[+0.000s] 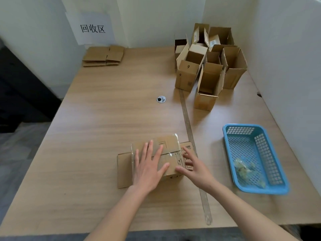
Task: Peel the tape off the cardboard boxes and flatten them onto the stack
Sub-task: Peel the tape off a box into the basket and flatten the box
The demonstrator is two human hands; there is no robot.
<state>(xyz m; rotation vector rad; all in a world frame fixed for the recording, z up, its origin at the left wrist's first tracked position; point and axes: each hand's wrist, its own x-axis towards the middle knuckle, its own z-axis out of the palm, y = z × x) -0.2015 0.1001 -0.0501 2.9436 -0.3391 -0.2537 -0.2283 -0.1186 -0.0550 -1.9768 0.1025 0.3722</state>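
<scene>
- Both hands are on the job with no real grip yet: my left hand (149,164) lies flat, fingers straight and spread, pressing down on the box (156,159) at the near middle of the surface (104,110).
- My right hand (192,166) comes in from the right, fingers loosely apart at the box's right end, near a ragged edge of clear tape (175,154); whether a fingertip actually touches the tape I cannot tell.
- That box looks partly collapsed. One flap lies flat toward the left, and glossy tape runs across its top and down its left side, so I judge the peeling unfinished.
- Done so far, as I read it: a low stack of flattened cardboard (103,56) sits at the far left, under a paper sign (93,28) on the wall, and crumpled scraps that look like tape rest in the blue basket (251,159) on the right.
- One long strip (192,150), probably tape, lies stretched along the surface just right of the box.
- Left to do: a cluster of open standing boxes (208,66) waits at the far right, so I judge the task well short of finished.
</scene>
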